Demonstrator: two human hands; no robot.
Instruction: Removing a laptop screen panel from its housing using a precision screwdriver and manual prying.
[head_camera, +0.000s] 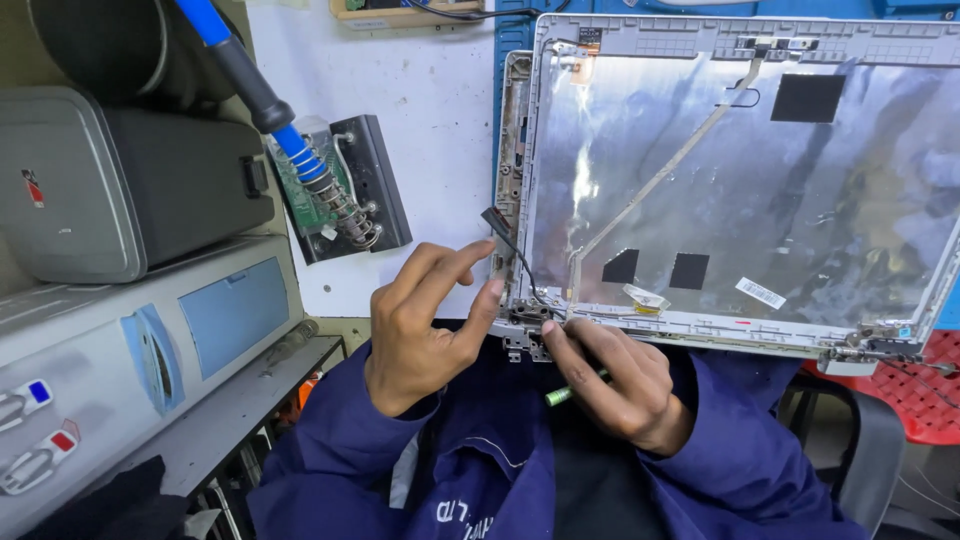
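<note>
A laptop lid shell (730, 170), silver inside with black pads and a flat cable, lies tilted at the bench edge over my lap. My left hand (425, 325) pinches the shell's left edge beside a thin black cable (510, 250) with a small connector at its end. My right hand (605, 380) holds a green-handled screwdriver (565, 392) and presses its fingertips on the lower left hinge (525, 325). Both sleeves are dark blue.
A soldering iron (250, 90) with a blue and black handle rests in a spring holder on a black stand (365, 185). Grey equipment cases (130, 190) stack at the left. A red plastic stool (915, 385) sits at the lower right.
</note>
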